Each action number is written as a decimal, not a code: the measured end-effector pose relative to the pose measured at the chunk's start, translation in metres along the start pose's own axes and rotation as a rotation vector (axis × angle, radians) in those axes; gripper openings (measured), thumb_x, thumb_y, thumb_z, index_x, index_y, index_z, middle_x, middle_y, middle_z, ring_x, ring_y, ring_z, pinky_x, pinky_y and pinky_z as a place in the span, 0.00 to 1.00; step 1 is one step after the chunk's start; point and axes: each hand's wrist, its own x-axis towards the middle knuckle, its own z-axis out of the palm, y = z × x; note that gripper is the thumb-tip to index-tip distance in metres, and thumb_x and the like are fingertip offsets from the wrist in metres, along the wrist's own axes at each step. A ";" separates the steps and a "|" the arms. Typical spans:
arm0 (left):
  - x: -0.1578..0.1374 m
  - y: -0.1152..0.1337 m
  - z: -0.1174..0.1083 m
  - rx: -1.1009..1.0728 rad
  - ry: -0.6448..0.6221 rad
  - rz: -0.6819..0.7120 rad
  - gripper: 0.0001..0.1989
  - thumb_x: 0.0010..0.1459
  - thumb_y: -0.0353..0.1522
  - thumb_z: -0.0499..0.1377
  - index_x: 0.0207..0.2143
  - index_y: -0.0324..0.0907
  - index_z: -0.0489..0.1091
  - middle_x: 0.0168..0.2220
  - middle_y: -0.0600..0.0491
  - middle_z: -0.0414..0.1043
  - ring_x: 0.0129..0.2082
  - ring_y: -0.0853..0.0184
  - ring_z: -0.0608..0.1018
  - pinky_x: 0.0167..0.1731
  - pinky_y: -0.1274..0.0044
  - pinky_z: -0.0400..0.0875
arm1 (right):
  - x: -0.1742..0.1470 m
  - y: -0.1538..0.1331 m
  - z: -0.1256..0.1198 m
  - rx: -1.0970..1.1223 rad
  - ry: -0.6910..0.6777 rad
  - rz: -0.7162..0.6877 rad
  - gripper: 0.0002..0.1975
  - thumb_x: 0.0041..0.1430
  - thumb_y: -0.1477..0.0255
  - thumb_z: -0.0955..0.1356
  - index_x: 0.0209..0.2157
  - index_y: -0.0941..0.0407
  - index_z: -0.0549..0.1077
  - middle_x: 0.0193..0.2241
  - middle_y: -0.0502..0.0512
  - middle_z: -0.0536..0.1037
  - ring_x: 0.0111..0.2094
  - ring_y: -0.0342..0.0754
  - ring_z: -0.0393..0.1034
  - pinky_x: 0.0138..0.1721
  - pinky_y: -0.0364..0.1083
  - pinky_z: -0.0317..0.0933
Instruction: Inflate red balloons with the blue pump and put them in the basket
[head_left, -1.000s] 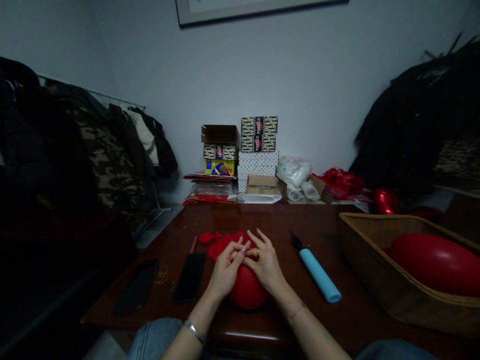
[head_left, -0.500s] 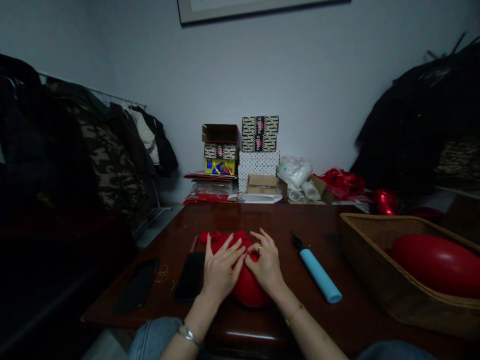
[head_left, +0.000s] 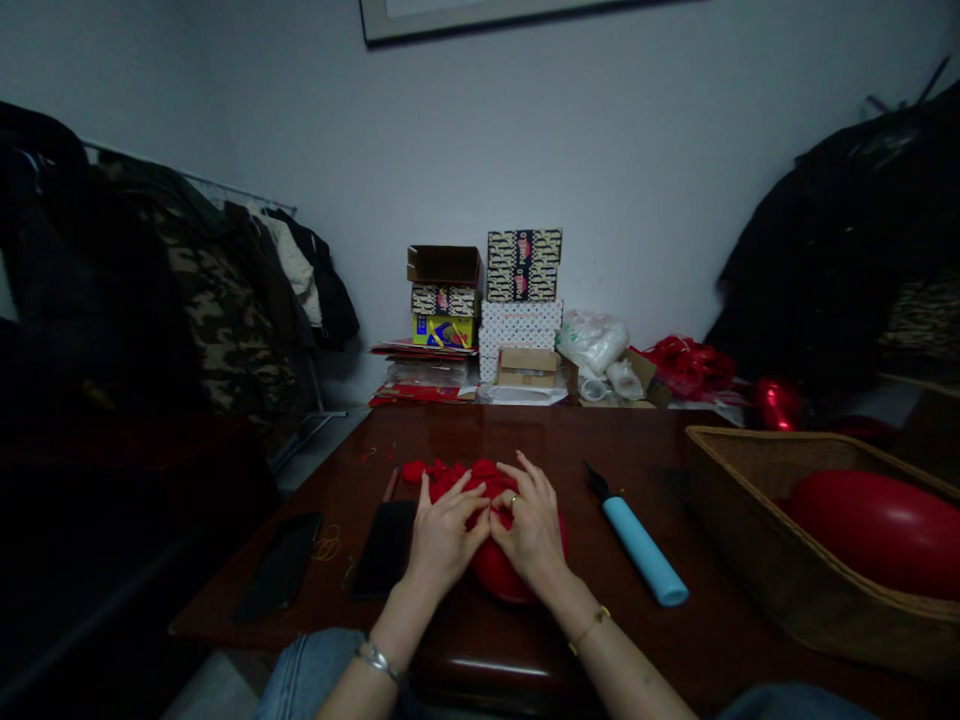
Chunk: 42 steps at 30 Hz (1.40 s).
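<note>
A red inflated balloon (head_left: 504, 582) sits near the table's front edge, partly covered by both hands. On its upper left, my left hand (head_left: 444, 535) pinches thumb and forefinger together at the balloon's neck, its other fingers spread. My right hand (head_left: 534, 530) pinches at the same spot from the other side, fingertips meeting the left ones. The neck itself is too small and hidden to make out. Just behind the hands lies a heap of limp red balloons (head_left: 442, 474). To the right rests a light-blue hand pump (head_left: 643, 550) with a black nozzle.
A wicker basket (head_left: 750, 535) holding a large red balloon (head_left: 877, 525) stands at the right. Left of my hands lie a black phone (head_left: 384, 550), a dark flat device (head_left: 279, 565) and yellowish rubber bands (head_left: 327, 543). Boxes (head_left: 521, 325) are stacked beyond the table (head_left: 600, 640).
My pinching fingertips have drawn closer together at the balloon's neck, and the right hand has tilted slightly. The whole view has shifted a little.
</note>
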 end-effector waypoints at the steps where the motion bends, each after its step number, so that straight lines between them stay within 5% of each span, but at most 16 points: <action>1: -0.001 0.000 0.002 -0.001 0.025 -0.023 0.08 0.52 0.28 0.58 0.34 0.48 0.75 0.42 0.49 0.76 0.50 0.55 0.73 0.57 0.50 0.33 | 0.000 0.000 0.000 0.003 0.004 -0.002 0.04 0.49 0.76 0.66 0.25 0.52 0.69 0.51 0.55 0.70 0.60 0.56 0.49 0.57 0.63 0.44; 7: -0.001 0.003 0.009 -0.043 0.141 -0.184 0.08 0.50 0.27 0.58 0.33 0.46 0.74 0.41 0.50 0.77 0.45 0.57 0.76 0.56 0.54 0.52 | -0.001 -0.004 -0.001 0.050 0.039 0.006 0.04 0.49 0.76 0.66 0.26 0.52 0.71 0.50 0.55 0.70 0.59 0.55 0.51 0.55 0.60 0.50; 14: 0.002 0.002 0.012 -0.253 0.173 -0.361 0.06 0.52 0.31 0.58 0.32 0.44 0.74 0.36 0.51 0.78 0.38 0.62 0.79 0.43 0.70 0.71 | -0.004 -0.003 -0.003 0.162 0.119 0.052 0.03 0.52 0.73 0.67 0.29 0.51 0.74 0.50 0.56 0.70 0.57 0.53 0.55 0.54 0.57 0.54; 19: -0.001 -0.002 0.017 -0.413 0.153 -0.395 0.08 0.55 0.33 0.57 0.35 0.42 0.74 0.40 0.50 0.77 0.41 0.63 0.78 0.46 0.71 0.70 | -0.004 0.002 0.000 0.209 0.165 0.127 0.04 0.54 0.70 0.68 0.31 0.50 0.76 0.47 0.55 0.73 0.54 0.52 0.59 0.52 0.57 0.56; 34: 0.000 -0.006 0.012 -0.396 0.124 -0.294 0.11 0.55 0.33 0.57 0.39 0.43 0.76 0.44 0.48 0.76 0.46 0.62 0.76 0.52 0.68 0.66 | -0.003 0.005 0.004 0.231 0.182 0.197 0.05 0.55 0.69 0.67 0.29 0.50 0.77 0.42 0.54 0.76 0.49 0.51 0.64 0.50 0.55 0.59; 42: 0.001 0.006 0.013 -0.563 -0.048 -0.325 0.26 0.52 0.36 0.61 0.55 0.45 0.65 0.58 0.48 0.61 0.62 0.61 0.56 0.59 0.64 0.50 | -0.001 -0.003 0.008 0.177 0.145 0.102 0.09 0.55 0.77 0.64 0.31 0.51 0.75 0.42 0.53 0.76 0.50 0.51 0.63 0.49 0.55 0.59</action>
